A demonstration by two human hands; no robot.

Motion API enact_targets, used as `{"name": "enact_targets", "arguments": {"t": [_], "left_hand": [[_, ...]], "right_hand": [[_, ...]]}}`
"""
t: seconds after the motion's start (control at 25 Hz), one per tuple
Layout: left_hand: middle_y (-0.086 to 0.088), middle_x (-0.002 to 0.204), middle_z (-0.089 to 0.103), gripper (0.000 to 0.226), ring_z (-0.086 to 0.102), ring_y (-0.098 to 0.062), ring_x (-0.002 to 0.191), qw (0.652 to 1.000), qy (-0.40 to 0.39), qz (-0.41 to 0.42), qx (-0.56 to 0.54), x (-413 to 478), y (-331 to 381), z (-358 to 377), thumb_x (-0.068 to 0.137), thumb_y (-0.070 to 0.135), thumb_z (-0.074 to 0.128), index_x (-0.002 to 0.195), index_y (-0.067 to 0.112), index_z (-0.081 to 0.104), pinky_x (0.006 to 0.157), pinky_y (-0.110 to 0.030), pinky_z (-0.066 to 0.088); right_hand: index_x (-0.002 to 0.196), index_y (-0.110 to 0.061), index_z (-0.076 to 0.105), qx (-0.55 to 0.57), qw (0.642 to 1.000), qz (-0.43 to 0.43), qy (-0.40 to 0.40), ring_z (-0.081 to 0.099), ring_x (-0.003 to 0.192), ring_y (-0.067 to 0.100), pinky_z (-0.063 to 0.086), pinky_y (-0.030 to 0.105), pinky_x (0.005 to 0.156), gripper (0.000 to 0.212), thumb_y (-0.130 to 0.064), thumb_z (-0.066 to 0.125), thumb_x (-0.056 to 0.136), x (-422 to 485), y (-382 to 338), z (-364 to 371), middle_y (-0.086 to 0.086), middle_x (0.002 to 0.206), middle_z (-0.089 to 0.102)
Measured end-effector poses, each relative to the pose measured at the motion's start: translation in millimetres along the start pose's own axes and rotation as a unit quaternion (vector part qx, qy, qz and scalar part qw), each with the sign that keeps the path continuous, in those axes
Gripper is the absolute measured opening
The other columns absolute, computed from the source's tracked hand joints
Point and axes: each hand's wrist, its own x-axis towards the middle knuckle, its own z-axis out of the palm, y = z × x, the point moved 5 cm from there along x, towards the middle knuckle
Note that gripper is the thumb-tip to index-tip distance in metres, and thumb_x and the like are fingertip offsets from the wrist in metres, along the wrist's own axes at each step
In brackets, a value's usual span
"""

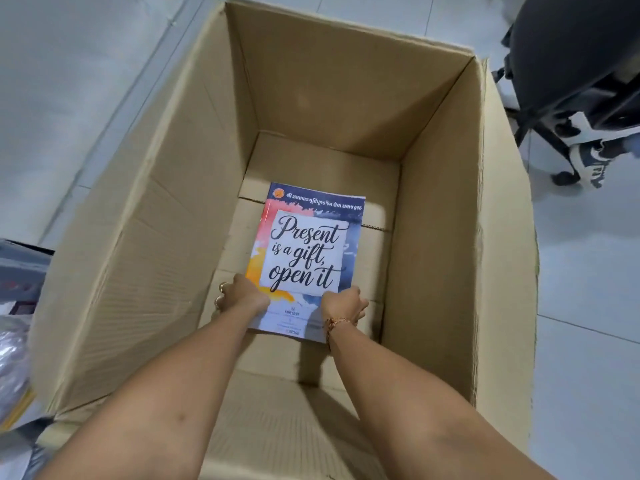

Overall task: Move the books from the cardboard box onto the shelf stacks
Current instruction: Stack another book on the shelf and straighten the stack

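A large open cardboard box (450, 188) fills the head view. On its bottom lies a colourful book (308, 251) whose cover reads "Present is a gift, open it". Both my arms reach down into the box. My left hand (242, 296), with rings on its fingers, grips the book's lower left edge. My right hand (344, 303), with a thread bracelet at the wrist, grips the lower right edge. The fingers curl under the book and are partly hidden. No shelf is in view.
The box stands on a pale tiled floor (588, 271). A black office chair (571, 71) and a person's sneaker (590, 164) are at the upper right. Wrapped bundles and papers (14, 358) lie at the left edge.
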Motion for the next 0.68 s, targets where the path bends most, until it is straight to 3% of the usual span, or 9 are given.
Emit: {"name": "enact_targets", "arguments": {"t": [0.12,0.28,0.4,0.48,0.56,0.6,0.68], "left_hand": [[-0.018,0.134,0.045,0.041,0.047,-0.038,0.123,0.994,0.067,0.079,0.035,-31,5,-28,0.085,0.006,0.054,0.125,0.007,0.047,0.102,-0.046,0.044],[-0.019,0.126,0.052,0.035,0.051,-0.037,0.118,0.966,0.163,0.200,-0.022,-109,4,-96,0.087,-0.005,0.044,0.120,0.006,0.049,0.098,-0.043,0.044],[-0.011,0.118,0.049,0.051,0.054,-0.032,0.110,0.912,0.251,0.298,-0.131,-189,-26,-164,0.083,-0.008,0.045,0.127,0.019,0.047,0.093,-0.036,0.043],[-0.002,0.111,0.046,0.061,0.057,-0.022,0.099,0.844,0.369,0.335,-0.199,-248,-69,-213,0.080,-0.004,0.054,0.128,0.032,0.043,0.082,-0.025,0.042],[0.005,0.104,0.045,0.053,0.056,-0.011,0.086,0.715,0.549,0.358,-0.243,-309,-135,-265,0.077,0.009,0.058,0.123,0.032,0.045,0.080,-0.022,0.041],[0.007,0.102,0.047,0.043,0.054,-0.006,0.081,0.649,0.625,0.363,-0.239,-336,-161,-280,0.079,0.019,0.056,0.121,0.029,0.049,0.078,-0.016,0.042],[0.009,0.098,0.051,0.031,0.053,0.001,0.077,0.543,0.732,0.329,-0.247,-388,-221,-313,0.089,0.036,0.048,0.117,0.024,0.055,0.081,0.001,0.038]], "right_hand": [[0.112,-0.002,0.050,0.016,0.998,-0.033,0.054,0.036,0.122,0.036,0.031,0.048,0.106,0.032,-0.002,0.053,0.080,-29,-13,-6,0.020,0.131,0.039],[0.115,0.004,0.052,0.103,0.985,-0.100,0.095,0.040,0.120,0.041,0.033,0.044,0.101,0.034,0.003,0.047,0.081,-87,-40,-41,0.026,0.130,0.042],[0.112,0.015,0.053,0.195,0.934,-0.271,0.124,0.046,0.114,0.043,0.030,0.033,0.091,0.041,-0.009,0.048,0.079,-158,-81,-79,0.037,0.120,0.050],[0.109,0.016,0.055,0.249,0.880,-0.394,0.095,0.048,0.109,0.043,0.033,0.036,0.091,0.057,-0.028,0.053,0.073,-222,-110,-95,0.038,0.114,0.053],[0.107,0.009,0.059,0.298,0.805,-0.511,0.036,0.057,0.095,0.041,0.045,0.035,0.088,0.074,-0.052,0.054,0.066,-297,-141,-94,0.036,0.110,0.057],[0.111,0.001,0.060,0.333,0.783,-0.526,-0.002,0.062,0.092,0.035,0.051,0.030,0.086,0.078,-0.062,0.059,0.065,-329,-151,-96,0.033,0.113,0.057],[0.121,-0.011,0.057,0.366,0.726,-0.575,-0.093,0.065,0.097,0.036,0.054,0.046,0.089,0.083,-0.073,0.060,0.065,-415,-176,-92,0.027,0.120,0.057]]}}
